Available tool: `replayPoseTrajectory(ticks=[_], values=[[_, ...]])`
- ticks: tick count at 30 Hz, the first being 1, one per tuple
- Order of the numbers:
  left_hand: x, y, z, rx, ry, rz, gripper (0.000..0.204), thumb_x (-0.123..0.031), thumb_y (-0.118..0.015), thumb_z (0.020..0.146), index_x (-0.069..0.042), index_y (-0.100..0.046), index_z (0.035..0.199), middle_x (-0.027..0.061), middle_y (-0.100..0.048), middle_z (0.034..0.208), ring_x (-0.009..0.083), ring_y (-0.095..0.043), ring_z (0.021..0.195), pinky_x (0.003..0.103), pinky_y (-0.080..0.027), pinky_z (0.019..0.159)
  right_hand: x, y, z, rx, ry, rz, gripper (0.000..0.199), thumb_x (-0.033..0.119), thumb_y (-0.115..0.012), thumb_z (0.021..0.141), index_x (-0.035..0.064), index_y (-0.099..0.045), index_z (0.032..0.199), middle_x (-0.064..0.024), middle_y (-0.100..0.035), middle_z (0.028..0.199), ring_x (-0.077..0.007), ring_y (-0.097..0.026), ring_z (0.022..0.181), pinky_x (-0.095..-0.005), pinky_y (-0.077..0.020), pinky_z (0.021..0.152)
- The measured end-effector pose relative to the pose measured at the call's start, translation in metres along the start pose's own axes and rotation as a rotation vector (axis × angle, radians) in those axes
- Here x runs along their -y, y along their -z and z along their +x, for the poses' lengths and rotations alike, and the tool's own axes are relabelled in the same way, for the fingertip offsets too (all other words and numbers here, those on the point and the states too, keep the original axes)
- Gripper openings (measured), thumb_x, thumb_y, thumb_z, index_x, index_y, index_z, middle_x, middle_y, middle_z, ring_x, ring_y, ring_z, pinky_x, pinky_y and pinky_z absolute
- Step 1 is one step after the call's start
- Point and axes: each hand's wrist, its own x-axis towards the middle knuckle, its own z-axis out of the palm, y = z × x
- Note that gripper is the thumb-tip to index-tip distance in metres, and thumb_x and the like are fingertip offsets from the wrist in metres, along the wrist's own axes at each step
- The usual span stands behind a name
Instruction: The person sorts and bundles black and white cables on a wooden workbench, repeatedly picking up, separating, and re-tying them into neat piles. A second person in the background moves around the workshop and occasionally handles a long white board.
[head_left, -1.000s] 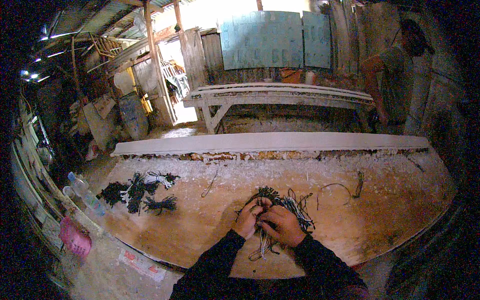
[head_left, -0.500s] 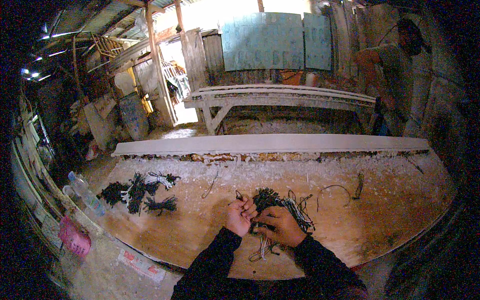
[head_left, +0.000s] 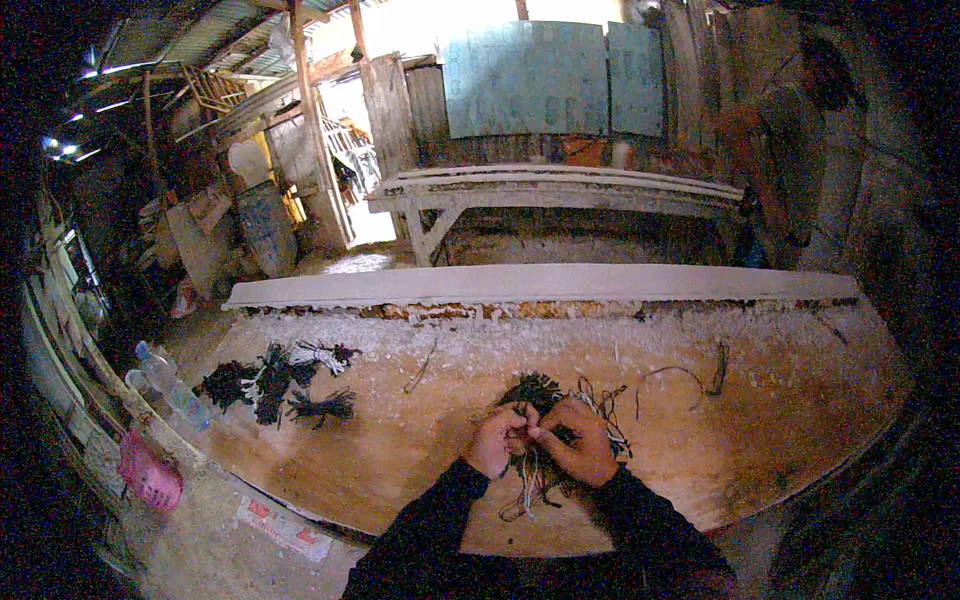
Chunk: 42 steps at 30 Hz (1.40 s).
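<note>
Cords (head_left: 537,386) on table (head_left: 400,450), near middle. Left hand (head_left: 492,443) and right hand (head_left: 582,442) just over them, fingertips meeting, both pinching cords; which strand, too small to tell. Black and white bundles (head_left: 270,385) well apart at left, bottle (head_left: 176,390) farther left. Bench (head_left: 560,194) beyond table, on far side.

No readable text; blurry red print (head_left: 261,511) on a white sheet (head_left: 285,528)
</note>
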Motion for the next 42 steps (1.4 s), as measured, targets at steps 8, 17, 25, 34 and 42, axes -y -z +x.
replayPoseTrajectory(ticks=[8, 17, 25, 34, 42], values=[[0.008, 0.009, 0.005, 0.015, 0.109, 0.201, 0.01, -0.012, -0.044, 0.077, -0.009, -0.054, 0.079, -0.0073, -0.042, 0.063, 0.0016, -0.033, 0.051, 0.017, -0.024, 0.043, 0.008, -0.003, 0.004, -0.137, -0.069, -0.01, 0.018, 0.009, -0.066, 0.074, 0.0033, -0.059, 0.09, -0.0087, -0.056, 0.082, -0.0239, -0.054, 0.078, -0.0318, -0.0432, 0.071], [0.019, 0.014, 0.006, -0.025, 0.105, 0.243, 0.009, -0.012, -0.044, 0.079, -0.01, -0.052, 0.076, -0.0076, -0.039, 0.063, 0.0019, -0.03, 0.05, 0.017, -0.023, 0.044, -0.003, 0.004, 0.004, -0.052, 0.048, -0.087, 0.019, 0.007, -0.066, 0.07, 0.0054, -0.063, 0.089, -0.0095, -0.057, 0.087, -0.024, -0.054, 0.084, -0.0318, -0.0434, 0.075], [0.018, 0.016, 0.005, 0.041, 0.153, 0.272, 0.005, -0.01, -0.047, 0.079, -0.012, -0.052, 0.077, -0.0079, -0.037, 0.061, 0.0023, -0.031, 0.05, 0.017, -0.023, 0.044, -0.008, 0.006, 0.007, -0.052, 0.042, -0.007, 0.013, 0.004, -0.065, 0.07, 0.0053, -0.062, 0.082, -0.0086, -0.058, 0.082, -0.024, -0.055, 0.081, -0.0331, -0.0441, 0.074], [0.02, 0.016, 0.006, 0.021, 0.197, 0.211, 0.006, -0.01, -0.048, 0.081, -0.012, -0.054, 0.082, -0.0071, -0.039, 0.061, 0.0027, -0.034, 0.051, 0.017, -0.024, 0.044, -0.005, 0.002, 0.003, -0.077, -0.097, 0.104, 0.008, 0.004, -0.061, 0.075, 0.003, -0.059, 0.082, -0.0077, -0.059, 0.082, -0.0201, -0.057, 0.083, -0.0309, -0.0443, 0.075], [0.036, 0.036, 0.013, 0.056, 0.19, 0.198, 0.006, -0.011, -0.046, 0.082, -0.012, -0.052, 0.084, -0.0069, -0.04, 0.063, 0.003, -0.036, 0.052, 0.018, -0.026, 0.044, -0.002, 0.001, 0.004, -0.028, -0.051, 0.075, 0.015, 0.01, -0.063, 0.074, 0.0034, -0.059, 0.087, -0.0092, -0.058, 0.084, -0.0241, -0.056, 0.082, -0.0335, -0.0436, 0.076]])
